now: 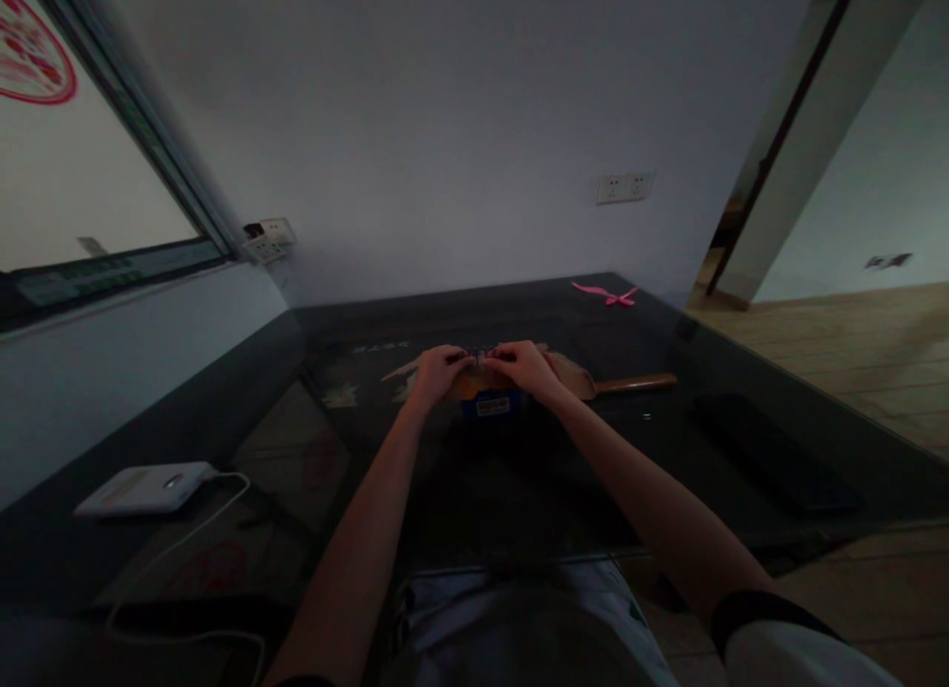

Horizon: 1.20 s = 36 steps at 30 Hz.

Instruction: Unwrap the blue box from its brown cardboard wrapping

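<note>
While the left hand and right hand pinch a small dark item over or just behind the blue box on the table, one loosened fingertip could probably let it slip in this dim light.

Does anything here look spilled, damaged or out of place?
Nothing looks plainly spilled or damaged, though the picture is dim. Only the white cable looks untidy, curving loosely from the white device across the dark tabletop.
</note>
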Available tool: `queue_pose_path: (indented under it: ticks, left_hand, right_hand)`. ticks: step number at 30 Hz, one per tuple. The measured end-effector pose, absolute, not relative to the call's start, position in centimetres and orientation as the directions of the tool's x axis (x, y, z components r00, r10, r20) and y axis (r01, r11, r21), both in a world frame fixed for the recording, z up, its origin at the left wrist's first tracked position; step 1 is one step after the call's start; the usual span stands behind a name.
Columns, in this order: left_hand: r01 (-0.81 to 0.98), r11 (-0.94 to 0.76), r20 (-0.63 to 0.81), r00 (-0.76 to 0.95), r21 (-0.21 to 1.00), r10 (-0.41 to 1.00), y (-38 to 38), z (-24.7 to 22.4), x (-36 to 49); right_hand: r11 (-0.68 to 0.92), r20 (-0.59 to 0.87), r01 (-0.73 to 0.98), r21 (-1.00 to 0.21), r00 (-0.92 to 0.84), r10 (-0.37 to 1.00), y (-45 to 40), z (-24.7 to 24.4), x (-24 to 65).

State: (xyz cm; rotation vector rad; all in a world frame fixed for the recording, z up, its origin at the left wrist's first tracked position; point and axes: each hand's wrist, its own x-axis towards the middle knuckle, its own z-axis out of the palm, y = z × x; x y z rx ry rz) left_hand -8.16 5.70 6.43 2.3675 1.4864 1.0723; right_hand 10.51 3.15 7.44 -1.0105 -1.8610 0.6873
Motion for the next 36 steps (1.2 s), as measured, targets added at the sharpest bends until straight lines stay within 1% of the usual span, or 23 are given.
queue_pose_path:
  ticks: [4, 7, 10, 12, 14, 16, 18, 20, 21, 23, 25, 27, 28, 30, 32, 36]
  left_hand:
    - [0.702, -0.492, 0.487, 0.232, 0.515, 0.842, 5.4, 6.6, -8.1]
    - [0.684, -0.48, 0.494, 0.198, 0.549, 0.847, 5.3, 6.6, -8.1]
    - [0.61, -0.444, 0.476, 0.122, 0.656, 0.871, 5.5, 6.6, -8.2]
    - [0.51, -0.42, 0.461, 0.051, 0.751, 0.886, 5.7, 6.7, -8.5]
    - [0.41, -0.399, 0.445, -0.019, 0.82, 0.895, 5.9, 6.7, -9.1]
    - [0.352, -0.371, 0.423, -0.082, 0.859, 0.902, 5.8, 6.5, -10.4]
    - [0.361, -0.322, 0.387, -0.124, 0.875, 0.914, 5.5, 6.2, -12.6]
    - [0.462, -0.248, 0.338, -0.121, 0.851, 0.933, 4.9, 5.5, -15.8]
    - [0.546, -0.196, 0.298, -0.102, 0.815, 0.949, 4.6, 5.1, -17.6]
    - [0.699, -0.066, 0.169, -0.079, 0.712, 0.983, 3.8, 4.4, -21.1]
    - [0.827, 0.048, 0.057, -0.097, 0.56, 0.994, 3.3, 3.8, -23.7]
    - [0.894, 0.125, -0.045, -0.117, 0.43, 0.992, 2.9, 3.3, -24.9]
    - [0.907, 0.149, -0.093, -0.122, 0.393, 0.988, 2.8, 3.2, -25.1]
    - [0.912, 0.178, -0.165, -0.124, 0.37, 0.978, 2.7, 3.0, -24.9]
    - [0.918, 0.187, -0.176, -0.131, 0.351, 0.976, 2.7, 2.8, -24.5]
    - [0.936, 0.19, -0.104, -0.166, 0.297, 0.981, 2.9, 2.4, -24.2]
  right_hand:
    - [0.505, 0.407, 0.439, -0.743, -0.302, 0.862, 3.0, 7.0, 9.9]
    - [0.499, 0.411, 0.541, -0.677, -0.284, 0.866, 3.0, 7.0, 9.6]
    - [0.466, 0.391, 0.608, -0.643, -0.263, 0.882, 3.0, 7.0, 9.4]
    - [0.45, 0.381, 0.629, -0.634, -0.252, 0.89, 3.1, 7.0, 9.3]
    - [0.442, 0.376, 0.64, -0.628, -0.247, 0.893, 3.2, 7.0, 9.3]
    - [0.437, 0.372, 0.644, -0.628, -0.245, 0.895, 3.3, 6.9, 9.3]
    - [0.435, 0.369, 0.641, -0.633, -0.245, 0.897, 3.4, 6.8, 9.2]
    - [0.433, 0.365, 0.63, -0.644, -0.243, 0.899, 3.4, 6.8, 9.3]
    - [0.434, 0.366, 0.622, -0.652, -0.243, 0.898, 3.4, 6.7, 9.3]
    - [0.436, 0.369, 0.605, -0.666, -0.24, 0.898, 3.3, 6.7, 9.3]
    - [0.439, 0.375, 0.596, -0.673, -0.237, 0.896, 3.2, 6.7, 9.3]
    - [0.445, 0.38, 0.586, -0.677, -0.239, 0.894, 3.2, 6.7, 9.3]
    - [0.449, 0.383, 0.576, -0.683, -0.241, 0.892, 3.1, 6.7, 9.3]
    - [0.46, 0.389, 0.545, -0.701, -0.248, 0.887, 3.1, 6.7, 9.3]
    - [0.468, 0.4, 0.524, -0.712, -0.245, 0.883, 3.0, 6.7, 9.4]
    - [0.502, 0.445, 0.487, -0.715, -0.237, 0.864, 2.0, 7.3, 9.1]
